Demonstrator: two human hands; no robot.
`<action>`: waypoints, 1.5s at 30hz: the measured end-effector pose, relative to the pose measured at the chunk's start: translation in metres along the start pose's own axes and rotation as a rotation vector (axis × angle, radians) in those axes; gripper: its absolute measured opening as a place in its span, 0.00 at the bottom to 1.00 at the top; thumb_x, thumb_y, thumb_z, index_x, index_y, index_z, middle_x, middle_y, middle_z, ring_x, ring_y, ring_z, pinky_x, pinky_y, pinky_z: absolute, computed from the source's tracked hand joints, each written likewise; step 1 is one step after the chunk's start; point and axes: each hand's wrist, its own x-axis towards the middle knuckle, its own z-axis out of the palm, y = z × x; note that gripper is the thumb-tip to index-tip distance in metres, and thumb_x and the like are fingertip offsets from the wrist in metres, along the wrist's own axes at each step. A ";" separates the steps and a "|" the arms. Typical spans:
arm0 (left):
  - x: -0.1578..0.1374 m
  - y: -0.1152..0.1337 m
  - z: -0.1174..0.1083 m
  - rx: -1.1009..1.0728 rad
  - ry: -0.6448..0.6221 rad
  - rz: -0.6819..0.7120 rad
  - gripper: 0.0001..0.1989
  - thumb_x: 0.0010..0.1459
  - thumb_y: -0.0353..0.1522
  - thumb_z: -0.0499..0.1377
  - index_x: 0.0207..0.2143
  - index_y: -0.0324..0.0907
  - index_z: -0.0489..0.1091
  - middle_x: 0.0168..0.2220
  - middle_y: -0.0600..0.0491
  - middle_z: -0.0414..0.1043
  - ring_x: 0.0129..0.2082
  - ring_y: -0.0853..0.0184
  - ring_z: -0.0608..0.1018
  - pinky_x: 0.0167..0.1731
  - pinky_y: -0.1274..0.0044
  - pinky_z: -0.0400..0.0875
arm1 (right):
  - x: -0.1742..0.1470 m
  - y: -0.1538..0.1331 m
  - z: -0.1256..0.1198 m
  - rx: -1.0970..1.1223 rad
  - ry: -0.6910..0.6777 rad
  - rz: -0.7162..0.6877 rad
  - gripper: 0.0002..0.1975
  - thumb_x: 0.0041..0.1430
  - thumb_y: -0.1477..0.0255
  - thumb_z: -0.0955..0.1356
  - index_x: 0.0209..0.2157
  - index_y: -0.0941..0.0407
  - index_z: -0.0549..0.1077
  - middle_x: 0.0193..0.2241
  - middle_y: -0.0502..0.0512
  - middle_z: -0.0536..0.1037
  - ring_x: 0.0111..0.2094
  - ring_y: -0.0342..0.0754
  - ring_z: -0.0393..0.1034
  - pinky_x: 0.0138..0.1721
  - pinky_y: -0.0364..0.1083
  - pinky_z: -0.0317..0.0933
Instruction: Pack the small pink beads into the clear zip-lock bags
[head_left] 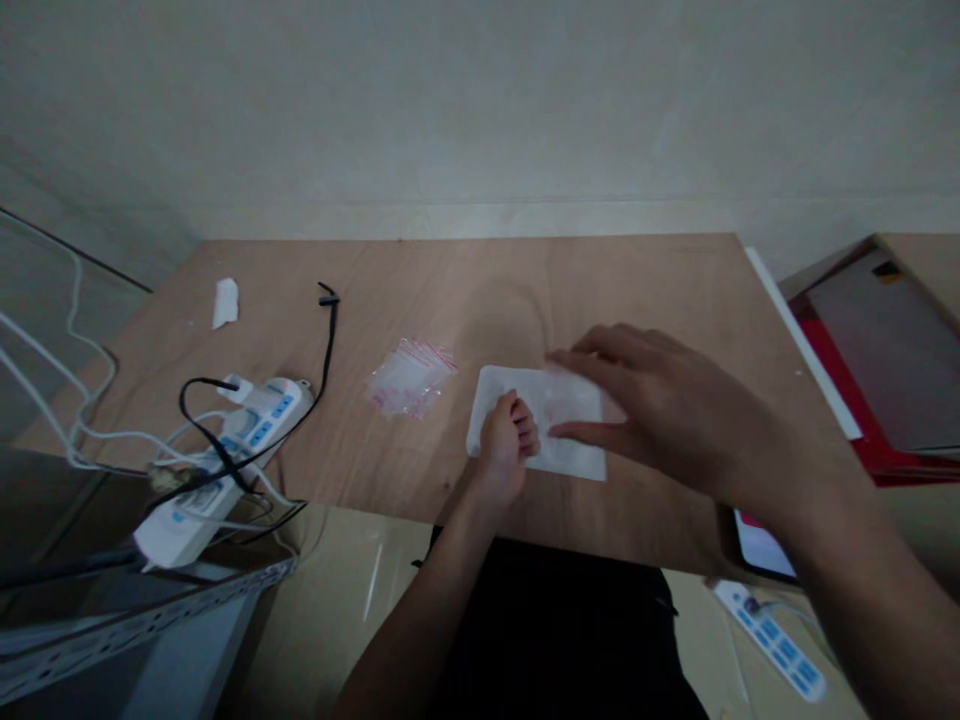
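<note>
A white flat sheet or pouch with rounded corners [574, 458] lies on the wooden table in front of me. Over its left part, my left hand [508, 440] is closed, fingers curled in; whatever they may hold is hidden. My right hand [645, 400] hovers at the sheet's right side, thumb and fingers apart, slightly blurred. A faint see-through patch shows near its fingertips, too unclear to name. Left of the sheet is a loose pile of small clear zip bags [412, 378] with red-pink edges, apart from both hands.
A white power strip [259, 425] with tangled cables sits at the table's left edge. A black cable [330, 330] and a white scrap [225, 303] lie behind it. At right are a phone [761, 545], a box with red contents [844, 390], and another power strip [772, 640] on the floor.
</note>
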 end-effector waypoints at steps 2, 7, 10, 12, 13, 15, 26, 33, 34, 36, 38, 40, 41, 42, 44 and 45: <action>0.007 0.003 0.000 0.251 0.040 0.183 0.21 0.65 0.34 0.50 0.18 0.44 0.54 0.18 0.58 0.53 0.20 0.71 0.64 0.24 0.78 0.61 | -0.018 0.022 0.012 0.093 0.174 0.311 0.27 0.59 0.59 0.70 0.55 0.60 0.70 0.42 0.63 0.77 0.40 0.55 0.74 0.41 0.53 0.69; 0.027 -0.001 0.002 0.847 0.037 0.574 0.11 0.62 0.30 0.55 0.25 0.43 0.61 0.32 0.49 0.70 0.41 0.59 0.73 0.47 0.68 0.65 | -0.051 0.048 0.078 -0.011 0.310 0.825 0.32 0.64 0.56 0.64 0.60 0.65 0.65 0.48 0.75 0.74 0.50 0.67 0.70 0.48 0.63 0.65; 0.036 -0.009 0.002 1.111 0.012 0.698 0.08 0.62 0.29 0.53 0.28 0.41 0.65 0.36 0.44 0.73 0.43 0.55 0.74 0.49 0.64 0.65 | -0.056 0.044 0.116 -0.011 0.151 0.845 0.29 0.67 0.60 0.59 0.64 0.62 0.61 0.60 0.77 0.64 0.61 0.69 0.60 0.55 0.65 0.59; 0.038 -0.012 0.001 1.243 0.003 0.757 0.07 0.62 0.28 0.51 0.31 0.39 0.66 0.37 0.42 0.73 0.43 0.55 0.74 0.48 0.63 0.66 | -0.058 0.040 0.134 -0.013 0.073 0.850 0.29 0.68 0.62 0.58 0.64 0.63 0.60 0.64 0.76 0.59 0.65 0.69 0.53 0.59 0.68 0.52; 0.039 -0.013 0.000 1.296 0.001 0.782 0.07 0.62 0.27 0.51 0.31 0.38 0.67 0.37 0.42 0.74 0.43 0.54 0.74 0.47 0.63 0.66 | -0.058 0.038 0.139 -0.017 0.044 0.855 0.30 0.68 0.61 0.58 0.65 0.64 0.59 0.65 0.75 0.57 0.66 0.70 0.50 0.61 0.69 0.49; 0.039 -0.014 -0.001 1.375 0.004 0.825 0.08 0.62 0.28 0.51 0.32 0.38 0.68 0.37 0.41 0.74 0.42 0.55 0.75 0.46 0.64 0.67 | -0.059 0.036 0.145 -0.032 0.006 0.865 0.32 0.68 0.59 0.56 0.66 0.64 0.56 0.67 0.74 0.53 0.68 0.69 0.44 0.63 0.69 0.44; 0.038 -0.009 -0.011 1.402 0.109 0.943 0.12 0.64 0.30 0.51 0.28 0.40 0.68 0.31 0.46 0.75 0.36 0.60 0.76 0.40 0.70 0.69 | -0.059 0.035 0.142 0.030 0.049 0.933 0.34 0.70 0.59 0.50 0.68 0.66 0.47 0.69 0.72 0.47 0.70 0.64 0.37 0.65 0.66 0.40; 0.027 0.033 -0.051 1.288 0.350 0.867 0.12 0.65 0.34 0.50 0.28 0.42 0.66 0.28 0.51 0.72 0.31 0.65 0.74 0.35 0.75 0.67 | -0.065 0.039 0.145 0.052 0.179 0.947 0.37 0.68 0.57 0.50 0.68 0.71 0.45 0.69 0.76 0.42 0.70 0.65 0.31 0.65 0.68 0.37; 0.027 0.044 -0.061 1.282 0.417 0.830 0.14 0.65 0.35 0.48 0.29 0.41 0.67 0.29 0.50 0.73 0.32 0.65 0.74 0.35 0.74 0.67 | -0.065 0.040 0.145 0.059 0.185 0.945 0.38 0.68 0.57 0.50 0.68 0.71 0.46 0.69 0.76 0.42 0.70 0.65 0.30 0.65 0.69 0.36; 0.033 0.064 -0.081 1.303 0.572 0.678 0.19 0.67 0.40 0.45 0.30 0.41 0.68 0.31 0.47 0.74 0.32 0.62 0.76 0.35 0.72 0.67 | -0.065 0.040 0.145 0.076 0.195 0.949 0.38 0.68 0.56 0.51 0.68 0.71 0.46 0.69 0.76 0.41 0.70 0.65 0.29 0.65 0.69 0.36; 0.042 0.080 -0.098 1.362 0.613 0.520 0.25 0.65 0.46 0.44 0.29 0.40 0.71 0.31 0.42 0.76 0.34 0.55 0.77 0.34 0.69 0.67 | -0.064 0.039 0.144 0.091 0.200 0.962 0.38 0.68 0.56 0.51 0.67 0.71 0.47 0.69 0.76 0.42 0.70 0.66 0.29 0.65 0.69 0.35; 0.053 0.089 -0.111 1.432 0.575 0.371 0.27 0.61 0.50 0.48 0.26 0.38 0.73 0.31 0.36 0.77 0.36 0.48 0.79 0.35 0.66 0.67 | -0.063 0.038 0.143 0.103 0.207 0.972 0.37 0.68 0.57 0.51 0.67 0.71 0.49 0.69 0.76 0.42 0.70 0.66 0.29 0.65 0.69 0.35; 0.057 0.090 -0.115 1.459 0.547 0.318 0.27 0.59 0.51 0.50 0.26 0.37 0.74 0.32 0.34 0.78 0.38 0.45 0.79 0.35 0.65 0.68 | -0.063 0.037 0.143 0.107 0.211 0.976 0.37 0.68 0.57 0.52 0.67 0.71 0.50 0.69 0.76 0.42 0.70 0.67 0.29 0.65 0.69 0.35; 0.061 0.090 -0.118 1.479 0.519 0.283 0.26 0.58 0.50 0.51 0.27 0.37 0.75 0.33 0.33 0.78 0.39 0.44 0.79 0.36 0.65 0.68 | -0.063 0.036 0.142 0.110 0.215 0.978 0.36 0.68 0.58 0.52 0.67 0.71 0.50 0.69 0.77 0.42 0.70 0.67 0.29 0.65 0.69 0.35; 0.065 0.087 -0.121 1.503 0.481 0.239 0.25 0.57 0.48 0.51 0.30 0.37 0.76 0.36 0.33 0.79 0.41 0.44 0.79 0.37 0.65 0.68 | -0.063 0.036 0.142 0.108 0.222 0.983 0.35 0.68 0.59 0.52 0.66 0.70 0.51 0.69 0.77 0.43 0.70 0.66 0.30 0.65 0.69 0.35; 0.066 0.086 -0.121 1.508 0.470 0.223 0.25 0.58 0.47 0.49 0.32 0.37 0.76 0.37 0.33 0.79 0.42 0.45 0.79 0.38 0.66 0.68 | -0.063 0.036 0.142 0.108 0.225 0.983 0.35 0.68 0.59 0.52 0.66 0.70 0.52 0.69 0.76 0.43 0.70 0.66 0.30 0.65 0.70 0.36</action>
